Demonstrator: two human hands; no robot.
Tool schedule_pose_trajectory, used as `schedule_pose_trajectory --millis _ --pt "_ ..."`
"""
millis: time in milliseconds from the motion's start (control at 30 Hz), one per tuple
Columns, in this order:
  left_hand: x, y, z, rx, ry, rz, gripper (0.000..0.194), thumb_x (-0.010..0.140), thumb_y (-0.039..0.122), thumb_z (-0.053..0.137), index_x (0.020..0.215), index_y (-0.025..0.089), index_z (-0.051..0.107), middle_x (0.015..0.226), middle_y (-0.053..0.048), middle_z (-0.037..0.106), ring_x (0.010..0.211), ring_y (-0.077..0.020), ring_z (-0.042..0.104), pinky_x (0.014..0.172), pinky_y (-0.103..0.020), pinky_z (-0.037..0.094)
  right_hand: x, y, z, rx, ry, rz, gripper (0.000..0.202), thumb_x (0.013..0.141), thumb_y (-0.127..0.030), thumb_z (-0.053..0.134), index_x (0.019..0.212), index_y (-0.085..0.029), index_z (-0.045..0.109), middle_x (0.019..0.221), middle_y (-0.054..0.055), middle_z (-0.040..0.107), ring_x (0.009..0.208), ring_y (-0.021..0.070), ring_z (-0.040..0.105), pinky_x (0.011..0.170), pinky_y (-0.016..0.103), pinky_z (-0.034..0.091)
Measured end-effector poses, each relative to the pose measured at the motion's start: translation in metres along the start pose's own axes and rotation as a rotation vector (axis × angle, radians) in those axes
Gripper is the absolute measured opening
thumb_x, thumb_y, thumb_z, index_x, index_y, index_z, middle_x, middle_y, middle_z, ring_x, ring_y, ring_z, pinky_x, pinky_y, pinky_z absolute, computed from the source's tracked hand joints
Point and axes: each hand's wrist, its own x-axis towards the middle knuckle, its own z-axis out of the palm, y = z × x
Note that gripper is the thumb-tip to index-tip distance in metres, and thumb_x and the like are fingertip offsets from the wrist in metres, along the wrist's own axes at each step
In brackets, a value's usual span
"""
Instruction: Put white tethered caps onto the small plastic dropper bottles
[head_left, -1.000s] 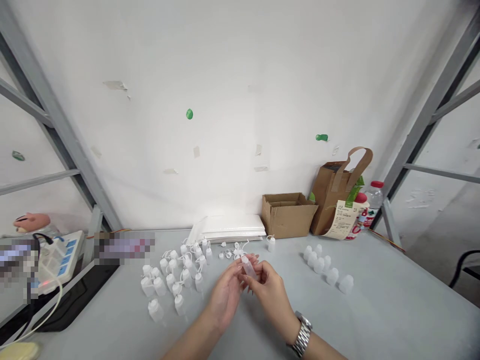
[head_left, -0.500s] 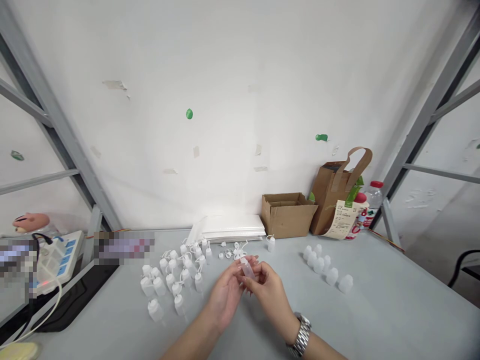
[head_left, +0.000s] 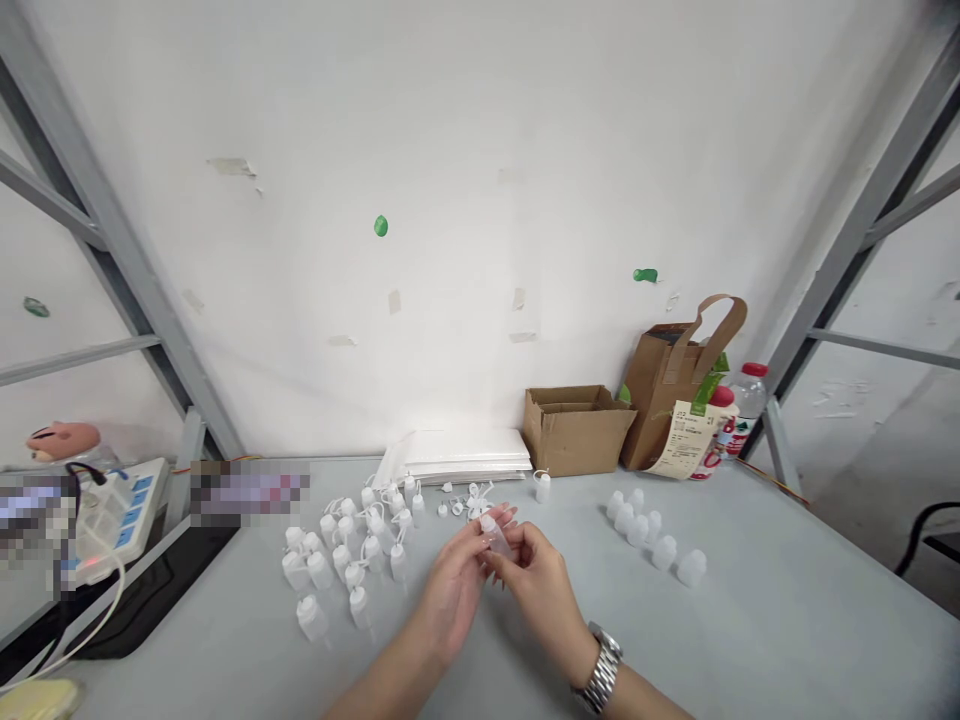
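Observation:
Between my two hands a small translucent plastic bottle (head_left: 497, 541) is held tilted, with a white piece at its top. My left hand (head_left: 454, 585) grips its upper part between thumb and fingers. The fingers of my right hand (head_left: 538, 572) are closed on its lower part. Just beyond my fingertips lies a small heap of white caps (head_left: 474, 498). Left of my hands stand several white capped bottles (head_left: 358, 607), many with thin strap loops. Several translucent bottles without caps (head_left: 664, 552) stand to the right.
Along the wall are a stack of white sheets (head_left: 465, 455), a cardboard box (head_left: 577, 440), a brown paper bag (head_left: 652, 390) and a clear bottle with a red lid (head_left: 750, 400). A lone capped bottle (head_left: 542, 488) stands near the box. At left are a power strip (head_left: 131, 520) and a black panel (head_left: 161, 595).
My left thumb has shifted up over the bottle's upper part, near the white piece. Both hands stay in nearly the same place, and the other bottles have not moved.

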Motion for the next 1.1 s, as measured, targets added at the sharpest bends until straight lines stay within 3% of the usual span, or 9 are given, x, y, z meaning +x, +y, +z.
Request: schedule_pose_trajectory --millis 333,767,967,1100 --pt "0.001 0.000 -0.001 -0.106 -0.011 -0.038 0.030 0.077 0.027 0.047 0.101 0.016 0.063 0.111 -0.007 0.063 0.116 -0.0233 0.045 0.098 -0.035 0.029 0.001 0.003 0.001 0.002 0.022 -0.001 0.019 0.069 -0.032 0.064 0.064 -0.020 0.050 0.061 -0.002 0.059 0.054 0.0148 0.051 0.052 0.024 0.040" --pt "0.000 0.001 -0.001 0.039 0.009 0.008 0.020 0.070 0.019 0.050 0.085 0.017 0.063 0.103 -0.006 0.064 0.099 -0.0233 0.054 0.077 -0.030 0.037 -0.002 0.012 0.003 -0.115 0.025 -0.109 0.018 0.075 -0.029 0.059 0.065 -0.021 0.047 0.062 -0.002 0.054 0.057 0.0146 0.049 0.055 0.024 0.040" --pt "-0.003 0.000 0.002 0.039 0.013 0.052 0.029 0.074 0.023 0.057 0.101 0.018 0.063 0.113 -0.008 0.062 0.114 -0.0247 0.047 0.094 -0.035 0.033 -0.001 0.011 0.000 -0.163 0.057 -0.187 0.015 0.078 -0.027 0.055 0.068 -0.021 0.046 0.065 -0.002 0.053 0.058 0.0137 0.049 0.055 0.024 0.040" --pt "-0.001 0.002 0.002 0.098 0.053 0.136 0.034 0.070 0.029 0.066 0.101 0.018 0.065 0.108 -0.011 0.065 0.111 -0.0277 0.050 0.096 -0.040 0.033 0.000 0.007 -0.003 -0.112 0.019 -0.211 0.014 0.079 -0.033 0.055 0.075 -0.020 0.052 0.071 0.001 0.058 0.062 0.0147 0.052 0.059 0.025 0.043"
